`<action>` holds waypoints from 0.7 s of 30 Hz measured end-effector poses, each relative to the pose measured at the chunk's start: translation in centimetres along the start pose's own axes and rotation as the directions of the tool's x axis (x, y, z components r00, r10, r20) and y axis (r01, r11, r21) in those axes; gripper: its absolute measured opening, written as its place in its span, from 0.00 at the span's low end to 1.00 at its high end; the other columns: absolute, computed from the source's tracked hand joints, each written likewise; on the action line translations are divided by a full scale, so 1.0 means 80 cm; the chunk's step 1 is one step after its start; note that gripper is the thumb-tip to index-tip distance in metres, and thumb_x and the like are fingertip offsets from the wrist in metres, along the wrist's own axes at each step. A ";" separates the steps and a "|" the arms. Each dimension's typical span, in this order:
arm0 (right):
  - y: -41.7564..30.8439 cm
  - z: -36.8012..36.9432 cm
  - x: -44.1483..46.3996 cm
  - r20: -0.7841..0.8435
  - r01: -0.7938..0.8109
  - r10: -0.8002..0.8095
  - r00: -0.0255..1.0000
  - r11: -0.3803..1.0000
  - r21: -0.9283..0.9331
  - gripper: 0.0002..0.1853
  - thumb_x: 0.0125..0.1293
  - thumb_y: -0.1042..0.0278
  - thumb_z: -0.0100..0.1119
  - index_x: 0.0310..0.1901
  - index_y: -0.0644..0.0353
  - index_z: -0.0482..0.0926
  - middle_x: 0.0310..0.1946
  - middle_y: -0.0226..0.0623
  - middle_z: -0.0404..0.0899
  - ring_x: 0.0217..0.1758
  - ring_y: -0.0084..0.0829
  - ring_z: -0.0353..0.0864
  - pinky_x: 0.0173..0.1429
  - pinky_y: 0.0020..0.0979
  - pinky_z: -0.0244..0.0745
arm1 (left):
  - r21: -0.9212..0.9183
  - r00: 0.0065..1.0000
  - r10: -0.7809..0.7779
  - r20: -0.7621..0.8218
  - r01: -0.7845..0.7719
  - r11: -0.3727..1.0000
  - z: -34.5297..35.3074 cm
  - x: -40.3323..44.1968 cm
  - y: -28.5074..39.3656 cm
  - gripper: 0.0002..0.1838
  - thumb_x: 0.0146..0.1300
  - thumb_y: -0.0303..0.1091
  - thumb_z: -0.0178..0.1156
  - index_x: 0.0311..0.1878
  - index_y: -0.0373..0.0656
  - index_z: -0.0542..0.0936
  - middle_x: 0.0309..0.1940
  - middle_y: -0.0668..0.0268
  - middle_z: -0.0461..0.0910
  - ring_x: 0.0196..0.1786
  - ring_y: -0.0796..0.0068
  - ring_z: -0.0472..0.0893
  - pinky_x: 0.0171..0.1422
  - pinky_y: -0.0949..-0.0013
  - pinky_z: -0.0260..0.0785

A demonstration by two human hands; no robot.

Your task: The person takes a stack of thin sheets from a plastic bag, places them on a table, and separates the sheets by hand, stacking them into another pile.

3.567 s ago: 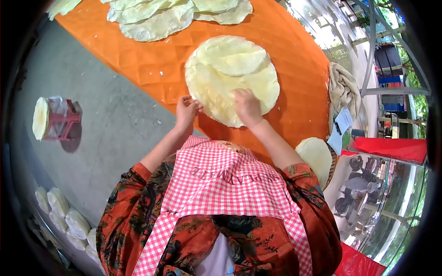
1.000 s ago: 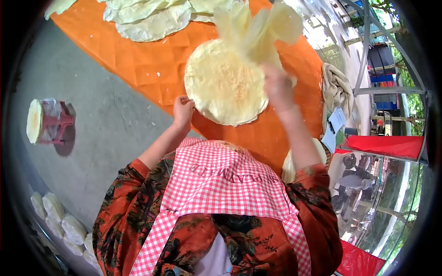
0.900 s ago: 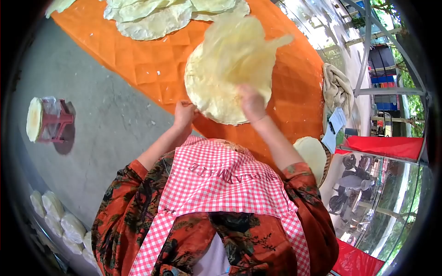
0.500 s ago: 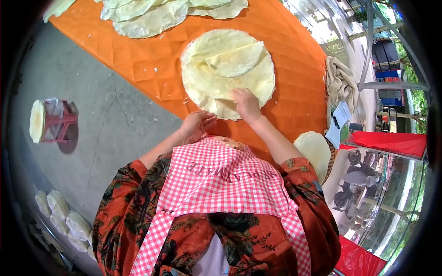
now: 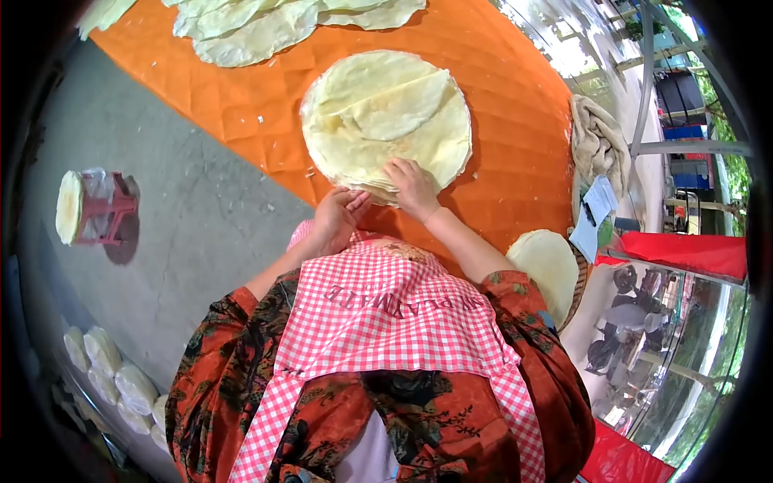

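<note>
A stack of round, thin flatbreads lies on the orange cloth, its top sheet loosely folded over itself at the far side. My left hand is at the near left edge of the stack, fingers together against the layered rim. On the near edge rests my right hand, its bent fingers over the top sheets and its thumb side low against the rim. Both hands are close together, just beyond the checked apron. The undersides of the fingers are partly hidden.
More flatbreads overlap at the far edge of the orange cloth. A basket with pale flatbread, a beige towel and papers are on the right. On the floor at left stand a red stool and wrapped packs.
The lifted, waving sheet has come down folded on the stack. The stack has shifted slightly left. My right hand has come back to its near edge, and my left hand has moved in beside it.
</note>
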State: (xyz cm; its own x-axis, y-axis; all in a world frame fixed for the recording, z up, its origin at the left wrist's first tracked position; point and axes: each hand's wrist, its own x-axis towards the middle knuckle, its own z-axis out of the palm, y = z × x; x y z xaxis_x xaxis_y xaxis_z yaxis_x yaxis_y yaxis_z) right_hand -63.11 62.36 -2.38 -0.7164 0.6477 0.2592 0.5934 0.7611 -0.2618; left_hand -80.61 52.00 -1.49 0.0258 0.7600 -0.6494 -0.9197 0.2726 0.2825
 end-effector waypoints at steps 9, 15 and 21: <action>-0.014 -0.028 0.013 -0.061 -0.023 0.016 0.998 0.993 -0.119 0.18 0.55 0.73 0.51 0.49 0.58 0.76 0.53 0.32 0.74 0.58 0.36 0.72 0.56 0.39 0.67 | 0.021 0.999 -0.020 -0.046 0.021 1.000 -0.009 0.005 -0.012 0.11 0.69 0.27 0.42 0.51 0.34 0.66 0.49 0.55 0.74 0.54 0.60 0.77 0.67 0.57 0.68; -0.003 0.007 -0.020 0.110 -0.008 0.014 0.994 0.998 -0.054 0.35 0.59 0.51 0.60 0.66 0.56 0.65 0.68 0.38 0.63 0.70 0.39 0.60 0.67 0.44 0.57 | 0.004 0.996 0.022 0.085 -0.022 1.000 0.002 0.002 -0.008 0.14 0.67 0.25 0.44 0.55 0.38 0.66 0.50 0.55 0.76 0.54 0.61 0.78 0.67 0.56 0.68; 0.009 0.011 -0.013 0.007 0.005 -0.005 1.000 0.999 -0.044 0.30 0.59 0.54 0.59 0.63 0.56 0.69 0.64 0.38 0.69 0.65 0.38 0.66 0.64 0.43 0.62 | 0.051 0.993 0.050 0.110 -0.056 0.997 0.010 0.004 -0.008 0.19 0.66 0.21 0.44 0.60 0.42 0.62 0.52 0.55 0.75 0.54 0.61 0.78 0.63 0.57 0.70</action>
State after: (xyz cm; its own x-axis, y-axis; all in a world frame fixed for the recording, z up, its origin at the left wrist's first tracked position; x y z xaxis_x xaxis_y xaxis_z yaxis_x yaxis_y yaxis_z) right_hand -62.29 62.23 -3.64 -0.7215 0.6440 0.2543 0.6054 0.7650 -0.2198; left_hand -79.72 52.55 -1.31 0.0224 0.8330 -0.5529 -0.8987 0.2591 0.3539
